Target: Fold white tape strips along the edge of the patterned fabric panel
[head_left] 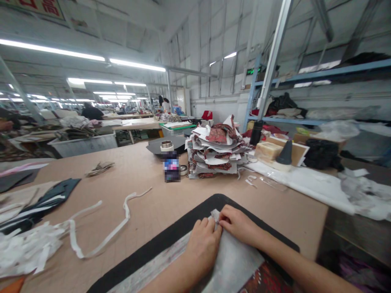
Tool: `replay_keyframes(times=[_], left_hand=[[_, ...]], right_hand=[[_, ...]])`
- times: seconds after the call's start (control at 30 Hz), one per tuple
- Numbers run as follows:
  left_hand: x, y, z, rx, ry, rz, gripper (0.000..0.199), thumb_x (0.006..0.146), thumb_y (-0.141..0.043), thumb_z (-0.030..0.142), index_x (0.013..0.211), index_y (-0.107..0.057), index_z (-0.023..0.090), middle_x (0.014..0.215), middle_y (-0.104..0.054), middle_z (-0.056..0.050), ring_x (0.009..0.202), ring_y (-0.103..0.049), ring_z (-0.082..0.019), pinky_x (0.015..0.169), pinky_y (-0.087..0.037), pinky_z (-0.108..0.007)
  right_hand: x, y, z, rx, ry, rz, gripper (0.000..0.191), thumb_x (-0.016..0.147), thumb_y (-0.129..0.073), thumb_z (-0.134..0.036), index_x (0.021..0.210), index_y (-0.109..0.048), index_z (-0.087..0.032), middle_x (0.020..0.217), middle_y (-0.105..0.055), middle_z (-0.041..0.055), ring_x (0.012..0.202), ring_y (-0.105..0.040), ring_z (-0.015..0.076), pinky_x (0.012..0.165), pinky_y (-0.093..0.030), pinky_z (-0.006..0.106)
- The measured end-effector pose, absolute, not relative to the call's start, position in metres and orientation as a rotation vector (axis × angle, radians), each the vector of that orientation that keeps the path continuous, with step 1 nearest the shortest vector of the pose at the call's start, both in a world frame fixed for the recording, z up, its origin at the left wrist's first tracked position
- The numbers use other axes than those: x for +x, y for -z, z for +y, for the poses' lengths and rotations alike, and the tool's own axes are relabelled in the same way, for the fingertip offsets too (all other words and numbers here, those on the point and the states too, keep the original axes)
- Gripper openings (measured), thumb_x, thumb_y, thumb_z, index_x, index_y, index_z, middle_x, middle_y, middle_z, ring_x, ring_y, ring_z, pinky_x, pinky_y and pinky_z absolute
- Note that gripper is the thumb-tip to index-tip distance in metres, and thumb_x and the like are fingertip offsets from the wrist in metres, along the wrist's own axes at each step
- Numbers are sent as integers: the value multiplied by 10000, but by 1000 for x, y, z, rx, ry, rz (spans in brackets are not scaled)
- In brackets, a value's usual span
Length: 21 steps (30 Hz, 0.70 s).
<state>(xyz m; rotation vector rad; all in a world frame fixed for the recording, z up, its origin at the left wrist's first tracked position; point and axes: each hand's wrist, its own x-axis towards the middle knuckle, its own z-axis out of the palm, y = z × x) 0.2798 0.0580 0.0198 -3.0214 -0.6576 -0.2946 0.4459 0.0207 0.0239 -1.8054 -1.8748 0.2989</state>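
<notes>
My left hand [203,242] is closed with its fingertips at the narrow far end of a thin, whitish translucent sheet [233,256]. Pinching the same end from the other side is my right hand [238,224], its thumb and forefinger nearly touching the left thumb. A small tip of the sheet pokes up between the two hands. Dark red patterned fabric [264,280] shows beside the sheet at the bottom. Beneath both lies a pad with a wide black border [152,240] and a greyish streaked middle. The fingertips partly hide the pinched edge.
A tall stack of red-patterned and white pieces [215,152] stands beyond the pad. Near it are a pixelated object [172,169] and a black thread cone [285,154]. White strips [125,215] and folded dark cloth [58,199] lie left. The table edge drops away right.
</notes>
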Motion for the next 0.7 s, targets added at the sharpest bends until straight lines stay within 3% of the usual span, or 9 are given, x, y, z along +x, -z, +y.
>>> replay_keyframes(times=[0.4, 0.7], left_hand=[[283, -9, 61, -3018, 423, -656, 231, 904, -399, 248, 1107, -483, 178, 1008, -540, -76, 878, -470, -241, 748, -406, -386], [284, -8, 64, -3015, 433, -667, 170, 866, -450, 251, 986, -541, 173, 958, -547, -86, 861, -482, -241, 735, -404, -378]], right_hand=[[452, -11, 37, -1865, -272, -1939, 123, 751, -442, -112, 656, -480, -181, 729, -527, 28, 672, -502, 154, 617, -374, 269], [459, -8, 47, -1882, -497, -1860, 34, 717, -473, -164, 694, -474, -189, 683, -545, 3, 647, -506, 148, 581, -349, 250]])
